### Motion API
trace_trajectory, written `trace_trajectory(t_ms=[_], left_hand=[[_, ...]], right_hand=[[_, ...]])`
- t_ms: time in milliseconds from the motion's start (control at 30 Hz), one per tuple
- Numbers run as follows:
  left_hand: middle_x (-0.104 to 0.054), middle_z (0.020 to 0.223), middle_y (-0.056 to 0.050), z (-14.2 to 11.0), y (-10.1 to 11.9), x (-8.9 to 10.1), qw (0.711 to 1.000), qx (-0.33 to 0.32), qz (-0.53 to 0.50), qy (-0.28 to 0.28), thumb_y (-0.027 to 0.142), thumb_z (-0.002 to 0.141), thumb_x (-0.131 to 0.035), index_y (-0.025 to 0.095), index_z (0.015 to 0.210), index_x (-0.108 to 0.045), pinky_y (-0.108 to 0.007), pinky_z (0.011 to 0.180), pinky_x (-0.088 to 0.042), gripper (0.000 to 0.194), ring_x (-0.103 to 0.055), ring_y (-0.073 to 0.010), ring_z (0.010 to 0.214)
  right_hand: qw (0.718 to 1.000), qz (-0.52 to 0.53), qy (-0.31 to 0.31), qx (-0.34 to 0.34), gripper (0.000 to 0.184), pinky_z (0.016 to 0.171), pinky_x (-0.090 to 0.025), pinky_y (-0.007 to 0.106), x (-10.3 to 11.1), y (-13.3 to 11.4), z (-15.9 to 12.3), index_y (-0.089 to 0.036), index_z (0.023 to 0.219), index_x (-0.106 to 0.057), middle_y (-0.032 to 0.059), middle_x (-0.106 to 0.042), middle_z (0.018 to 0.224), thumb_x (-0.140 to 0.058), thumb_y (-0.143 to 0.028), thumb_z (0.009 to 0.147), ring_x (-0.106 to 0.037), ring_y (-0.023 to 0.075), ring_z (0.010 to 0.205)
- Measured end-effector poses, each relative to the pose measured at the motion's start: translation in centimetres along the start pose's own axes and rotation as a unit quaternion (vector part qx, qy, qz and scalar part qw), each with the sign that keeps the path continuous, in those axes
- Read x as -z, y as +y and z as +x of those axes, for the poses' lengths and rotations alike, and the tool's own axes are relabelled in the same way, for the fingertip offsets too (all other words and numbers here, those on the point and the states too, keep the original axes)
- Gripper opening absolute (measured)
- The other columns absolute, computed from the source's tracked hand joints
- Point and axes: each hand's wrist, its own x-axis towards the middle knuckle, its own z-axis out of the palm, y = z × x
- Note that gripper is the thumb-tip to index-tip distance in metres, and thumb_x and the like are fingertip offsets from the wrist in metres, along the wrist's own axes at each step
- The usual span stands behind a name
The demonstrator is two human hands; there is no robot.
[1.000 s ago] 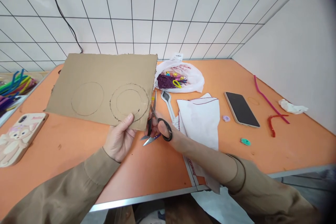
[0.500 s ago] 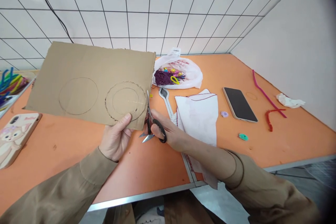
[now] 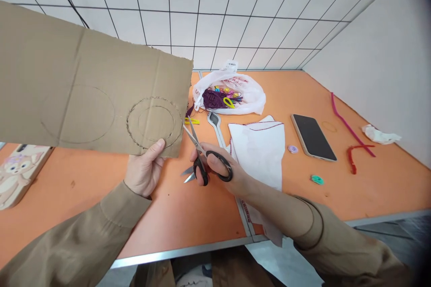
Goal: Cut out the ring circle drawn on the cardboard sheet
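Note:
A large sheet of cardboard [image 3: 111, 63] is raised over the left part of the table, tilted up on that side. Drawn circles show on it, one of them a double ring near its right end. My left hand [image 3: 145, 168] pinches its lower edge, thumb on the front and fingers behind. In my right hand [image 3: 222, 166] are black-handled scissors [image 3: 194, 136], blades slightly parted, their tips beside the cardboard's right edge. Below them, another pair of blades [image 3: 189, 175] lies on the table, its handles hidden by my right hand.
A white plastic bag [image 3: 251, 96] with purple yarn and small coloured bits stands at the back. White cloth [image 3: 257, 152] lies right of my hand. Farther right are a phone [image 3: 313, 136], a green clip-like piece [image 3: 317, 180] and pipe cleaners [image 3: 352, 123]. A cased phone [image 3: 22, 170] sits left.
The cardboard's left side has swung up and toward me, out past the view's edge. My right hand has drawn the scissors back from the cardboard's edge, and their blades have parted.

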Motion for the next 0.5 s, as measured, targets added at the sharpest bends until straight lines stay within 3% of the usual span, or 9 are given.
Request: trace_trajectory(t_ms=[333, 500], left_hand=[[-0.070, 0.123, -0.006, -0.07, -0.43, 0.06, 1.000, -0.019, 0.017, 0.001, 0.005, 0.067, -0.080, 0.026, 0.129, -0.061, -0.034, 0.102, -0.049, 0.069, -0.054, -0.0256, 0.128], [-0.070, 0.123, -0.003, 0.22, -0.48, 0.20, 0.999, -0.037, 0.024, -0.011, 0.004, 0.066, -0.081, 0.033, 0.133, -0.058, -0.032, 0.105, -0.045, 0.077, -0.055, -0.0235, 0.128]], right_hand=[[0.997, 0.068, 0.010, -0.046, 0.051, 0.048, -0.032, 0.026, 0.07, 0.09, 0.31, -0.018, 0.088, -0.053, 0.0003, -0.058, 0.053, -0.056, -0.068, 0.077, -0.047, 0.0127, 0.048], [0.998, 0.045, 0.008, -0.038, 0.050, 0.046, -0.029, 0.026, 0.15, -0.10, 0.39, -0.018, 0.086, -0.053, 0.0002, -0.059, 0.052, -0.056, -0.067, 0.077, -0.046, 0.0118, 0.046]])
